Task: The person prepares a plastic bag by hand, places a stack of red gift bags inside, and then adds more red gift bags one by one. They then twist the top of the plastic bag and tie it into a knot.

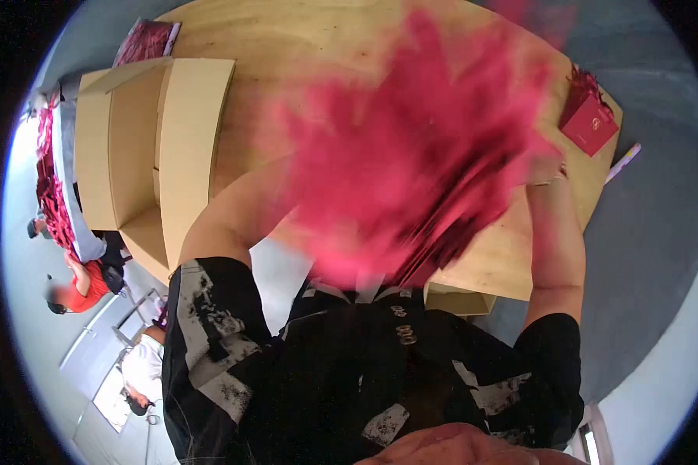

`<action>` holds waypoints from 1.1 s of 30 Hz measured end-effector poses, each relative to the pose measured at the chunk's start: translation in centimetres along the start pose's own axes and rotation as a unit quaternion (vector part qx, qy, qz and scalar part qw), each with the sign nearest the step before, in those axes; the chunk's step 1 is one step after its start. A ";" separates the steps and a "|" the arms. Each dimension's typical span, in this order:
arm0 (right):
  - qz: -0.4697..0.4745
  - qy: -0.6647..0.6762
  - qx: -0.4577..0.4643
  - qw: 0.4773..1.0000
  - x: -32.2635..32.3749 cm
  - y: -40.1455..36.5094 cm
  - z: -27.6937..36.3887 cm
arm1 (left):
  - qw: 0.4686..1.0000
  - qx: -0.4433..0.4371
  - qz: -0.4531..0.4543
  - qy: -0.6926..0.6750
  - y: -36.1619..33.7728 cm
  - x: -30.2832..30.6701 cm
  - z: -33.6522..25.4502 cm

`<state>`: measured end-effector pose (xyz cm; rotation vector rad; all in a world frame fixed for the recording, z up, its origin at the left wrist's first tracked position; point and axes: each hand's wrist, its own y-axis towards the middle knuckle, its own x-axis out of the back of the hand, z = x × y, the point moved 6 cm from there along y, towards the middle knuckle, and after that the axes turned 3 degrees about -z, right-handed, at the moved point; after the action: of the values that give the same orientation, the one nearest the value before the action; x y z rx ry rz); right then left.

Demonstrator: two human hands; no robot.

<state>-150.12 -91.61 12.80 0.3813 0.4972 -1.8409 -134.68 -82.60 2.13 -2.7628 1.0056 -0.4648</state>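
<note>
A large bundle of red items (419, 163), heavily blurred, fills the space above the wooden table (302, 46). Loose ribbon-like strips show at its upper edges, and dark, stacked flat edges at its lower right. My right hand (547, 168) grips the bundle's right side, its fingers partly smeared. On the other side my left forearm reaches in under the bundle, which hides my left hand. A red paper bag (589, 124) with ribbon handles and a small emblem lies at the table's right edge.
An open cardboard box (136, 147) stands left on the table, with a red packet (146, 43) behind it. Another box (459, 301) shows below the near edge. Far left are a person in red (89, 287), a person in white (143, 364) and red items (53, 198).
</note>
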 end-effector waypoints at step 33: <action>0.224 -0.554 -0.207 0.775 -5.8 10.0 -8.1 | 0.982 0.064 0.136 0.115 1.0 -0.1 4.1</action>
<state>-138.73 -85.48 7.19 -0.8189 -0.0496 -1.1439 -133.96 -83.12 -1.96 -2.4500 1.3302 -0.7871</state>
